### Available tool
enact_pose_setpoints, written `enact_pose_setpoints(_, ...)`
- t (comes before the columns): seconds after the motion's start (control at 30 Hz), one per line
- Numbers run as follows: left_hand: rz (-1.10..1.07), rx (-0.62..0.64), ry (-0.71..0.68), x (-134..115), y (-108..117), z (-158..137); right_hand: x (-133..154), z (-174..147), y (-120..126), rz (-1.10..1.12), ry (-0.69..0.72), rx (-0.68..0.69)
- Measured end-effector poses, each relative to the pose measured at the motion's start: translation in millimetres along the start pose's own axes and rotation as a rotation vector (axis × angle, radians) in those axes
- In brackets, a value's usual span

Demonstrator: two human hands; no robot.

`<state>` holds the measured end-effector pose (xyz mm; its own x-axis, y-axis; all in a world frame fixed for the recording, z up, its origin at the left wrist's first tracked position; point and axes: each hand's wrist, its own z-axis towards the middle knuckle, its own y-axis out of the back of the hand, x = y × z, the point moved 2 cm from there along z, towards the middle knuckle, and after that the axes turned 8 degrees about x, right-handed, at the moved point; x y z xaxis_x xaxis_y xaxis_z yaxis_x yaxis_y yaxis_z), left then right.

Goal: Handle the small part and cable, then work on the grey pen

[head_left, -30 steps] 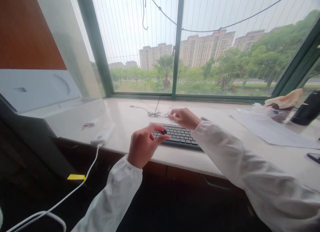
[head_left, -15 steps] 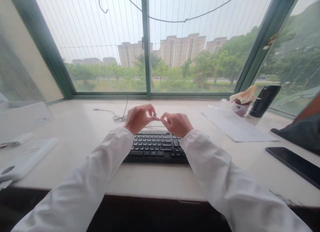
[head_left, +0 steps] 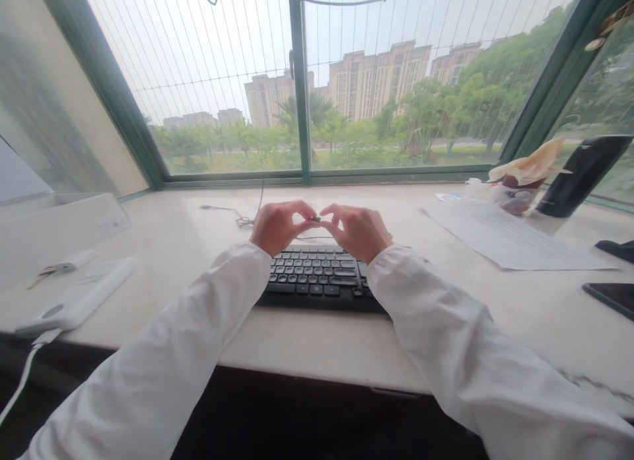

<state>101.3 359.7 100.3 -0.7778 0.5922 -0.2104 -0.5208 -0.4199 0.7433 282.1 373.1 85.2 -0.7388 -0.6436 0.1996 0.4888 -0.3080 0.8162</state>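
A small dark piece, too small to name surely, sits between the fingertips of both hands, above the back edge of a black keyboard. My left hand pinches it with thumb and forefinger. From the other side my right hand is closed in a pinch, its thumb and forefinger tips meeting the piece's right end. Both wrists hide the keyboard's upper corners. Behind the hands a thin cable lies in a loose coil.
At left are a white box, a white power bank with a cable and a small white object with keys. At right lie paper sheets, a plastic-wrapped item, a dark bottle and a phone.
The piece, earlier upright at my left fingers, now lies between both hands' fingertips. My right fingertips have come up to it. The view has tilted and shifted left.
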Motion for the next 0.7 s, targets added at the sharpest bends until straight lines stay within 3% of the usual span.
enact_pose_setpoints(0.47, -0.076, 0.130, 0.018, 10, -7, 1, -13, -5, -6, -0.122, 0.065, -0.014)
enact_pose_setpoints(0.6, 0.057, 0.202, 0.172, 44, 7, 22, -28, -4, 5, -0.198, -0.065, -0.045)
enact_pose_setpoints(0.7, 0.294, 0.442, 0.295, 83, 2, 43, -37, -5, 7, -0.249, -0.163, -0.044)
